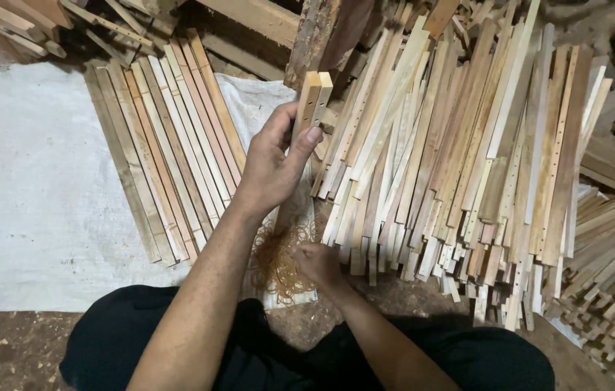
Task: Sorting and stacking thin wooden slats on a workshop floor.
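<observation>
The left hand (272,163) clamps a pair of wooden slats (312,101) between thumb and fingers, holding them upright over the white sheet (39,188). Below, the right hand (318,262) pinches into a heap of rubber bands (278,264). A loose slat pile (466,159) sprawls rightward; a tidy row of slats (166,145) lies leftward.

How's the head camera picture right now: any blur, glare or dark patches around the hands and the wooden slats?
Head view: the left hand and the slats it holds are sharp and evenly lit; the white sheet is bright but not blown out; the right hand at the rubber bands sits in softer shade; the top corners and the dark trousers lose detail; straight slats bow slightly toward the frame edges.
</observation>
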